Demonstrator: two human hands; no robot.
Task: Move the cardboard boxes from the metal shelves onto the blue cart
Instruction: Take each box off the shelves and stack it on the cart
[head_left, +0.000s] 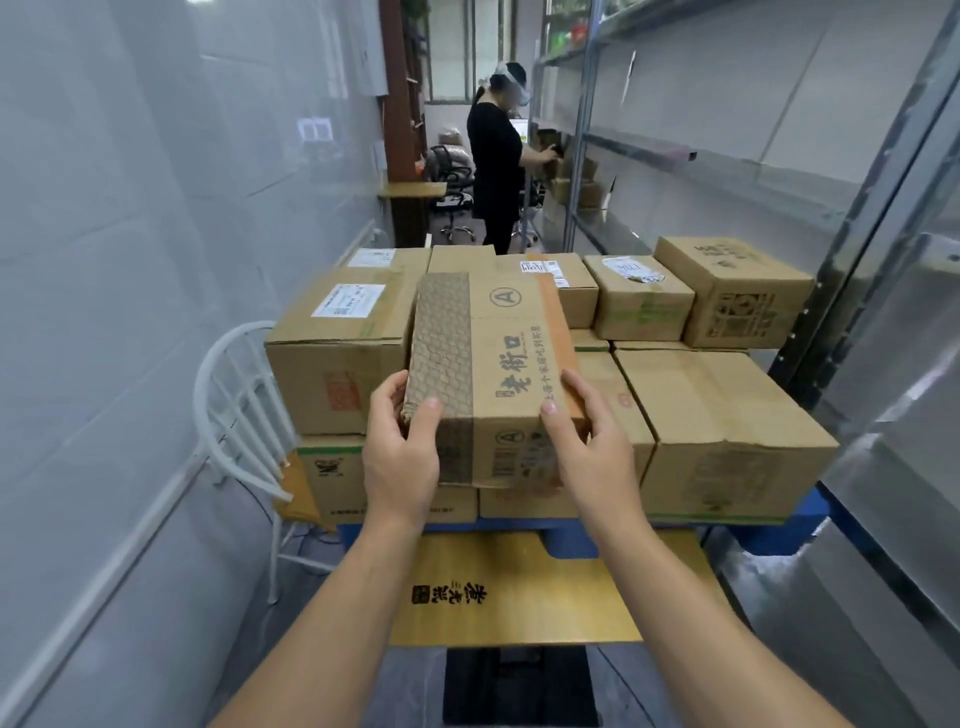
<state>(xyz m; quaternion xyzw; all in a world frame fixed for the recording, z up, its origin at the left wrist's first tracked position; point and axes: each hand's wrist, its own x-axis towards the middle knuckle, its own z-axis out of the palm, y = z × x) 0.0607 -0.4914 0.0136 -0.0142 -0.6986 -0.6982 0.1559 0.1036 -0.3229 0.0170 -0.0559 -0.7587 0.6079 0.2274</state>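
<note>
Left of the grips stands one white metal chair (234, 395). The left grip (400, 457) curls round the near left corner of a brown cardboard box with a patterned band and a circled A (498, 374). The right grip (592, 452) clasps its near right edge, thumb on top. The box is closed, held over the load of the blue plastic cart (779, 535). Under and beyond the grips at least eight closed cardboard boxes (722, 431) are stacked, contents hidden. Right of the grips rise grey metal shelves (701, 171).

Blue cart (779, 538) below the left hand (400, 457) and right hand (597, 457), stacked with cardboard boxes (727, 431). Under the wrists, printed cardboard sheet (519, 597) overlapping its near edge.
</note>
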